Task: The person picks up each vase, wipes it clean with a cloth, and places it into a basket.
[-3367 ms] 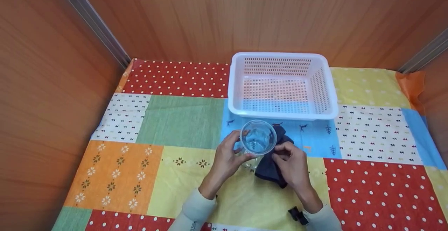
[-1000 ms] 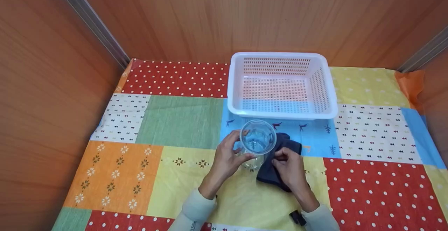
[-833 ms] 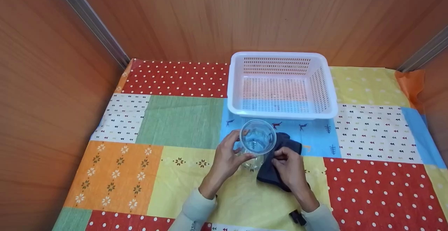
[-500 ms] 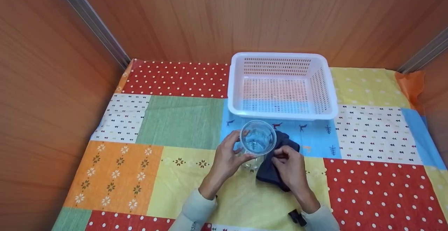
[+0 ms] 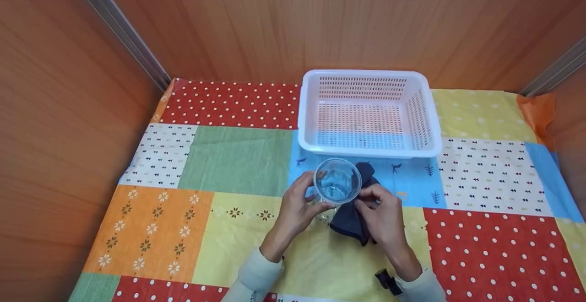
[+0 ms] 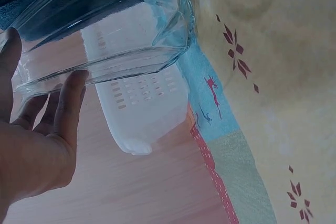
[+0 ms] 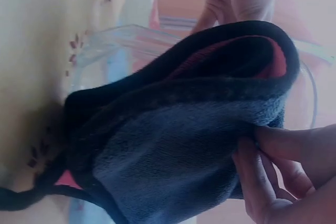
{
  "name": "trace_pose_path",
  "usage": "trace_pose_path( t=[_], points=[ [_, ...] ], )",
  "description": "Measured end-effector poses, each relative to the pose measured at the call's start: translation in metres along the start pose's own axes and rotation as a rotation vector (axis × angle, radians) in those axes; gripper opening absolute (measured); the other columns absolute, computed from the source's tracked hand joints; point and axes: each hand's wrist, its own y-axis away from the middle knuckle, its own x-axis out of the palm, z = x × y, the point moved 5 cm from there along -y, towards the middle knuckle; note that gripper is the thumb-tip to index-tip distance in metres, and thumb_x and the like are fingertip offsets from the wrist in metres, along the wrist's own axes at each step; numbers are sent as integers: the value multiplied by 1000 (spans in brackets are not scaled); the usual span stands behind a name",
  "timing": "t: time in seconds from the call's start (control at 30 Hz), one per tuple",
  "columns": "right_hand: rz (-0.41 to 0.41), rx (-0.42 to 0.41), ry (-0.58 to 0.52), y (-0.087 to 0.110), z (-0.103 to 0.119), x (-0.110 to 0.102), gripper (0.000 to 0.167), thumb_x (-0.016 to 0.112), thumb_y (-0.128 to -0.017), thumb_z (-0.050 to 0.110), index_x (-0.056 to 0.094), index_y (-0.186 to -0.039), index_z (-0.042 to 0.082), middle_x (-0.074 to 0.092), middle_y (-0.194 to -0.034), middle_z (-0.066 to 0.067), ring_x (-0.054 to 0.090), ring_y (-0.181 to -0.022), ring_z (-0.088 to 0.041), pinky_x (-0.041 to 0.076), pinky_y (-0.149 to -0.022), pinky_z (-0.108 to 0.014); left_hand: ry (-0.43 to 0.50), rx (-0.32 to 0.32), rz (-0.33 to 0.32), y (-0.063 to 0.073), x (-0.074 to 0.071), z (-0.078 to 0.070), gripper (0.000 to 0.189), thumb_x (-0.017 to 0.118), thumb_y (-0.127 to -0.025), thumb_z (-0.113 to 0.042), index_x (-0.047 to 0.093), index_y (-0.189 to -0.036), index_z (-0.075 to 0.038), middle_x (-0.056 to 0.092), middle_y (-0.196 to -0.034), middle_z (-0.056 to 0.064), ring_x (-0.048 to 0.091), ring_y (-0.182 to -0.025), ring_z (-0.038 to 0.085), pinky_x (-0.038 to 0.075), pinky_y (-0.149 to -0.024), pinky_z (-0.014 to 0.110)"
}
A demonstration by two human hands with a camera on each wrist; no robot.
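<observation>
My left hand [image 5: 295, 210] grips a clear glass jar [image 5: 338, 183] by its side, thumb in front and fingers behind. In the head view, the jar's round open mouth faces up; the left wrist view shows its faceted lower part [image 6: 173, 45]. Between thumb and fingertips, my right hand [image 5: 385, 217] pinches a dark grey cloth [image 5: 350, 223] against the jar's right side. Fuzzy and folded over, the cloth [image 7: 168, 145] has a black edge with some pink showing inside, in the right wrist view. It hides part of the jar there.
Behind the jar stands a white perforated plastic basket [image 5: 368, 150], near the wooden back wall [image 5: 293, 23]. A patchwork tablecloth [image 5: 238, 160] covers the table. A small black object [image 5: 387, 281] sits at the right wrist by the sleeve.
Over the last second, my right hand has turned and shifted slightly; the cloth's upper end has moved up and its lower end left along the jar. My left hand and the jar stay put.
</observation>
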Motion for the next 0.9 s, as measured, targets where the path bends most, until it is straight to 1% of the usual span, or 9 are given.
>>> trace_pose_path(
  t=[0.23, 0.33, 0.4, 0.5, 0.6, 0.77, 0.9],
  points=[
    [-4, 7, 16, 0, -5, 2, 15, 75, -87, -17, 72, -90, -3, 70, -99, -15, 74, -90, -19, 62, -82, -23, 12, -5, 7, 1, 0, 0, 64, 92, -82, -14, 64, -138, -9, 66, -133, 14, 66, -119, 26, 64, -88, 45],
    [1, 13, 20, 1, -7, 2, 15, 75, -87, -16, 72, -91, -3, 70, -99, -16, 74, -91, -19, 62, -82, -23, 15, -10, 5, 1, 1, 2, 64, 92, -82, -16, 64, -138, -10, 67, -133, 11, 66, -119, 25, 63, -88, 44],
    [8, 10, 25, 1, -7, 2, 14, 74, -88, -16, 72, -92, -3, 70, -100, -16, 75, -92, -23, 62, -82, -23, 15, -11, 1, 1, 1, 2, 64, 92, -82, -17, 64, -138, -10, 67, -132, 8, 66, -119, 24, 63, -88, 44],
    [8, 14, 24, 2, -8, 2, 14, 74, -88, -16, 73, -93, -3, 70, -100, -16, 75, -92, -24, 62, -83, -23, 13, -9, -1, 1, 1, 3, 64, 93, -81, -17, 64, -138, -10, 67, -132, 4, 65, -119, 24, 63, -88, 43],
    [10, 24, 26, 2, -11, 2, 15, 74, -87, -17, 73, -93, -3, 70, -100, -17, 75, -92, -27, 63, -83, -26, 5, -1, -7, 1, 1, 2, 64, 93, -81, -17, 65, -137, -9, 67, -131, 3, 66, -118, 25, 64, -88, 42],
    [16, 31, 53, 4, -15, 2, 15, 76, -86, -17, 72, -93, -3, 70, -99, -17, 77, -93, -32, 64, -83, -34, -4, 19, -18, 2, 1, 1, 64, 94, -80, -16, 65, -137, -8, 68, -130, 4, 66, -117, 26, 64, -86, 42],
    [25, 58, 67, 5, -21, 3, 15, 77, -86, -16, 72, -93, -3, 70, -98, -16, 77, -93, -32, 65, -82, -35, -13, 20, -19, 2, 1, 1, 65, 94, -80, -17, 64, -137, -9, 68, -130, 4, 66, -117, 26, 64, -86, 42]
  ],
)
